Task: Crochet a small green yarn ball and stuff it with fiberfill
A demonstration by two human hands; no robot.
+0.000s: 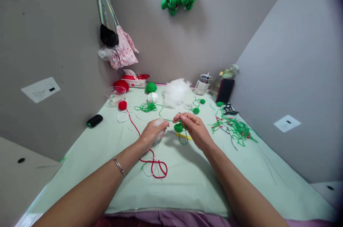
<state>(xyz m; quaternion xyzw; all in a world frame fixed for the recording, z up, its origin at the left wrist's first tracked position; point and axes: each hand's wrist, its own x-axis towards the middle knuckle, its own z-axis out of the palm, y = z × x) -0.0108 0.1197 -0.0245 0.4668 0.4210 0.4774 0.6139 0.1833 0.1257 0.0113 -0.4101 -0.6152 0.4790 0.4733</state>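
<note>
My left hand (153, 132) is closed round a tuft of white stuffing (159, 122), just left of centre. Pinched in the fingers of my right hand (193, 127) is a small green crocheted piece (178, 128), from which a loop of green yarn (183, 143) hangs. The two hands are close together but apart. Under them a yellow-handled hook (183, 136) lies on the pale green cloth (193, 187). Red yarn (159, 174) and thin white thread curl on the cloth below my left hand.
A pile of white stuffing (176, 93) sits at the back, beside green (150, 87) and white yarn balls (152, 98). Green yarn scraps (237, 128), a dark phone (225, 90) and a pen tin (202, 84) are at the right. A black case (94, 121) lies left.
</note>
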